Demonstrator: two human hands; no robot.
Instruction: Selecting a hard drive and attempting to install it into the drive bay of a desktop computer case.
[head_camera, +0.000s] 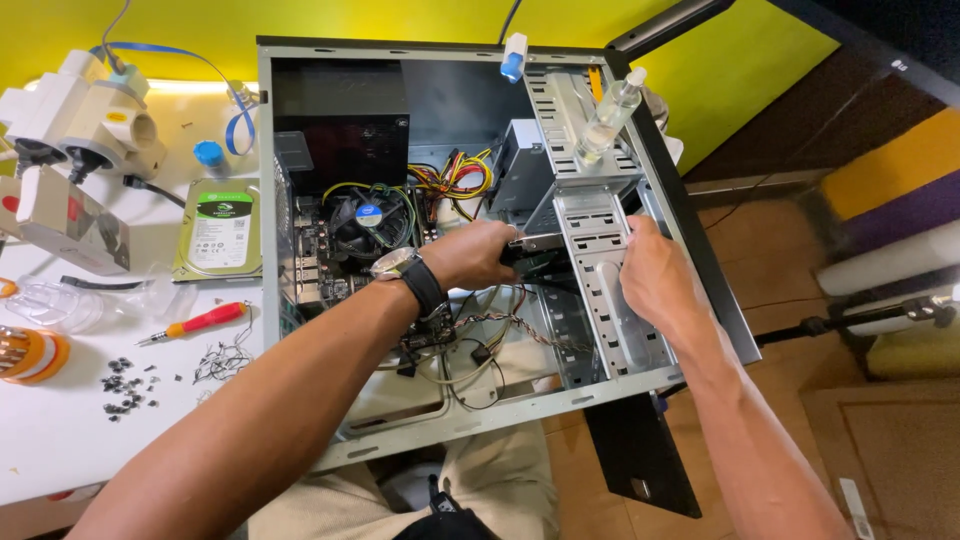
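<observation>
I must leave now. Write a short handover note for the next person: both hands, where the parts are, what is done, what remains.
Left hand: inside the open computer case, gripping a drive at the drive cage.
Right hand: on the cage's outer side, steadying it.
Another hard drive lies on the white table, with a red screwdriver and loose screws.
Done: side panel off.
Left: the gripped drive is only partly in the cage, not seated.

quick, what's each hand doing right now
Left hand: closed on a drive in the drive cage.
Right hand: resting on the cage; grip cannot be told.
</observation>
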